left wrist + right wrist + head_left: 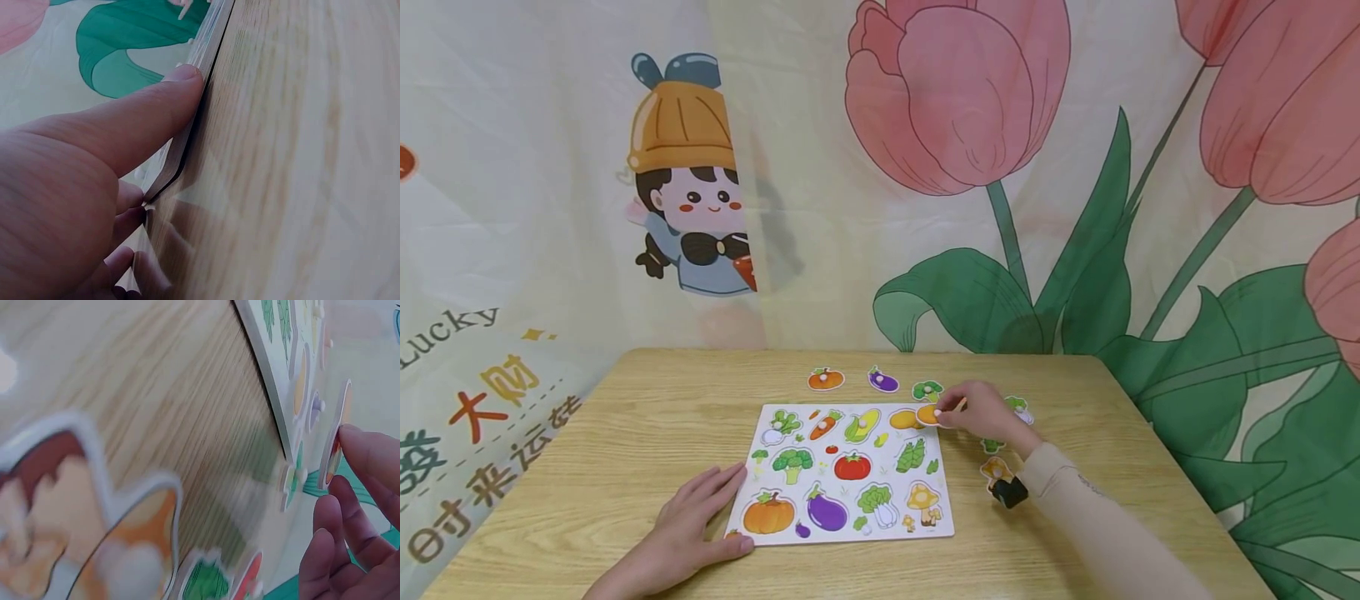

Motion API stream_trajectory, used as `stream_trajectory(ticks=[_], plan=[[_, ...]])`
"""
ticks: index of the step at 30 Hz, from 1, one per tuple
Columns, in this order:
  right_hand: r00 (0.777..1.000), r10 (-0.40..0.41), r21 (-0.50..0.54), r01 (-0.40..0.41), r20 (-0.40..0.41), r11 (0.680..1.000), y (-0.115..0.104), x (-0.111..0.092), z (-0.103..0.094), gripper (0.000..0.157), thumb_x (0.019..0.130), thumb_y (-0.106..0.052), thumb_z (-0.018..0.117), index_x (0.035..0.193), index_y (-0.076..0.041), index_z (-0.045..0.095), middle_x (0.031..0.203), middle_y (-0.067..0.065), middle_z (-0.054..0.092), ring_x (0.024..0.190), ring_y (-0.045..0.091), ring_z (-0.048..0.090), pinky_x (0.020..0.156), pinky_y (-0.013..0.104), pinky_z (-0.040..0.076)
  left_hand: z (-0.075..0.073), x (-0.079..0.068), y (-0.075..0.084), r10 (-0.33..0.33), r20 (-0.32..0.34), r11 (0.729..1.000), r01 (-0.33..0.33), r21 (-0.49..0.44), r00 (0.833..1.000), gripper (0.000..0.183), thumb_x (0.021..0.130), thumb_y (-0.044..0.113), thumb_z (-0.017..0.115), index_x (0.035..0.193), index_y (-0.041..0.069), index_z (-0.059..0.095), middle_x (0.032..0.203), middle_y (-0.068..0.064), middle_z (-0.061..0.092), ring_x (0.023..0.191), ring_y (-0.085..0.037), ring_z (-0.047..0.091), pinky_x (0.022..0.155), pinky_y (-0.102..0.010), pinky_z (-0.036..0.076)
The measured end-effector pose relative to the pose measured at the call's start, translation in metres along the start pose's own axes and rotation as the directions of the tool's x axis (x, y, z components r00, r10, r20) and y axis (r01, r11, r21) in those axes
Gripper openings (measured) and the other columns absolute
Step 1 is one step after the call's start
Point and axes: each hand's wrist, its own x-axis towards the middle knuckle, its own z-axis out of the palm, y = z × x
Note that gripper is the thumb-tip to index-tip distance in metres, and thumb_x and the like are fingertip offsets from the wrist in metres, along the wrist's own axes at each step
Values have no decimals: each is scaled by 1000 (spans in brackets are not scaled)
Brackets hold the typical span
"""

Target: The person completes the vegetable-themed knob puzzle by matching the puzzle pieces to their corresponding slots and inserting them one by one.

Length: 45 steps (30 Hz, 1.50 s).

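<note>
A white vegetable puzzle board point(808, 533) lies on the table with pictures of a tomato, corn, carrot and others. My right hand point(981, 410) pinches an orange-yellow knobbed puzzle piece point(928, 415) above the board's far right corner, beside the potato picture point(904, 419). In the right wrist view that puzzle piece point(336, 437) is tilted on edge, clear of the board point(265, 369). My left hand point(688, 525) rests at the board's left edge with fingers extended. Its thumb point(150, 119) touches the board's near edge.
Behind the board lie a pumpkin piece point(826, 379), an eggplant piece point(883, 380) and a broccoli piece point(928, 390). On the right are a leafy green-and-white piece point(1019, 408), a green piece point(992, 446) and a mushroom piece point(997, 469), partly hidden by the right wrist's black camera.
</note>
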Motion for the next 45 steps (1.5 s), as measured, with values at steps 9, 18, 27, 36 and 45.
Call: stream_trajectory(ticks=[9, 18, 27, 36, 45], plan=[[999, 18, -4, -18, 31, 1000, -6, 18, 16, 4, 95, -22, 83, 99, -21, 81, 94, -9, 71, 85, 15, 58, 72, 29, 51, -1, 0, 1, 1, -5, 1000, -1, -20, 1000, 98, 83, 52, 88, 160, 6, 48, 163, -17, 46, 151, -48, 26, 107, -78, 26], [999, 35, 3, -35, 42, 999, -12, 28, 28, 4, 95, -20, 83, 98, -21, 82, 94, -7, 71, 90, 17, 59, 78, 31, 52, 0, -1, 0, 6, -11, 1000, -6, -26, 1000, 98, 83, 52, 88, 159, 5, 48, 163, -17, 46, 150, -48, 27, 107, -77, 25], [997, 54, -13, -53, 50, 998, -18, 32, 35, 4, 95, -19, 83, 98, -20, 81, 94, -6, 69, 92, 18, 58, 79, 31, 53, -1, -1, 1, 4, -5, 1000, -4, -29, 1000, 98, 83, 51, 88, 159, 5, 48, 163, -18, 45, 151, -48, 26, 107, -77, 25], [997, 63, -29, -61, 53, 998, -23, 32, 36, 4, 95, -17, 83, 97, -19, 80, 92, -5, 68, 91, 18, 57, 79, 30, 51, 2, 0, -4, 2, -9, 1000, -2, -19, 1000, 98, 83, 54, 87, 160, 7, 48, 163, -15, 46, 151, -47, 26, 107, -76, 25], [996, 70, -42, -68, 52, 997, -25, 32, 37, 4, 95, -17, 82, 98, -19, 80, 93, -5, 68, 92, 18, 57, 80, 30, 52, 4, 2, -8, 1, -10, 999, -2, -36, 1000, 100, 83, 58, 86, 160, 7, 48, 164, -15, 45, 152, -47, 25, 109, -76, 23]])
